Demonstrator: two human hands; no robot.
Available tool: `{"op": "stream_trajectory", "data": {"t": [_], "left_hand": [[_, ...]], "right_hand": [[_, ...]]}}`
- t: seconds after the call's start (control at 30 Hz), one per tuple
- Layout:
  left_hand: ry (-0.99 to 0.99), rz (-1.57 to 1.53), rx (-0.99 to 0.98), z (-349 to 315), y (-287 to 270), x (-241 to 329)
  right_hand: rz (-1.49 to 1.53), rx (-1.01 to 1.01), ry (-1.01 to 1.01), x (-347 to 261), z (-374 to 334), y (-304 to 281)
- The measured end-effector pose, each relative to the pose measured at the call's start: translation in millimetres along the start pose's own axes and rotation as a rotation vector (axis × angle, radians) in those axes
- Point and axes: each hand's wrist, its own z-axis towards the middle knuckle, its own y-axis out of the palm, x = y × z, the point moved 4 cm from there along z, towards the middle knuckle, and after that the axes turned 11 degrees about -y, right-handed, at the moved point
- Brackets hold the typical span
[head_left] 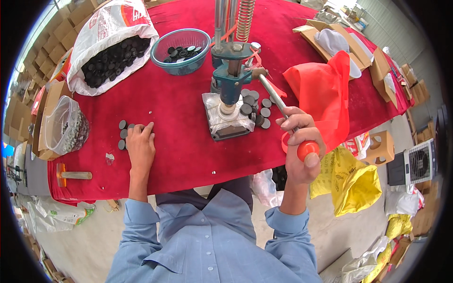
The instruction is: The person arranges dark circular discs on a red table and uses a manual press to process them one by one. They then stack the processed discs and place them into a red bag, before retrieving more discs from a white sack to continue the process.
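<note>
We gripped the press [230,85]'s lever [273,92] with our right hand [304,146]; our left hand [140,147], fingers loosely spread, rested beside the black discs [123,133] (a small cluster) on the red cloth [184,146], left of the press.

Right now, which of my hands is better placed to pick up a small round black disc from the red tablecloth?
Probably your left hand: it's right by several round black discs, while your right hand is closed around the slim metal lever with the round red knob.
</note>
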Motion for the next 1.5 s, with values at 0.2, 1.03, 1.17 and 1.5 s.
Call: {"op": "stream_trajectory", "data": {"t": [0.2,1.03,1.17,1.5], "left_hand": [[0.025,-0.469,-0.018,4,-2,76],[0.034,-0.073,0.210,25,-9,40],[-0.149,0.145,0.072,11,1,-18],[-0.221,0.000,0.103,-7,-13,-28]], "right_hand": [[-0.018,-0.108,-0.039,-8,48,3],[0.020,0.056,0.003,9,-27,-1],[0.020,0.001,-0.034,9,-10,-2],[-0.013,-0.031,0.008,3,-6,-5]]}}
